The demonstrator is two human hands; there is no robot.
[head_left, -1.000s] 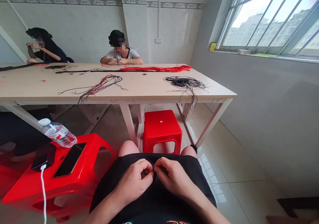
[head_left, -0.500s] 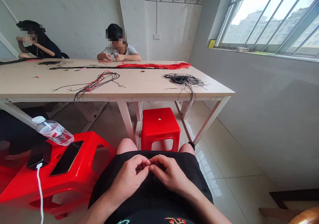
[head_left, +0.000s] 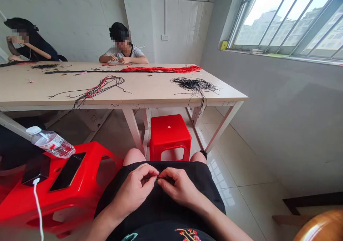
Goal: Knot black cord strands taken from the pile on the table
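My left hand (head_left: 135,190) and my right hand (head_left: 179,188) rest on my lap over a black skirt (head_left: 163,209). Both are pinched together, fingertips meeting at the middle, on a thin dark cord (head_left: 158,177) that is hard to make out against the cloth. My knees show just beyond the hands. Ahead stands a long beige table (head_left: 150,91) with a bundle of red cords (head_left: 160,69), a pile of black cords (head_left: 194,84) hanging over its edge, and a mixed red and black bunch (head_left: 100,88).
A small red stool (head_left: 169,135) stands under the table. At my left a red stool (head_left: 77,194) carries a water bottle (head_left: 50,143), a phone (head_left: 67,166) and a power bank (head_left: 36,169) with a white cable. Two people sit at the table's far side. A window fills the right wall.
The view has shifted to the right and slightly down. My hands stay pinched together on my lap, with only small finger movements.
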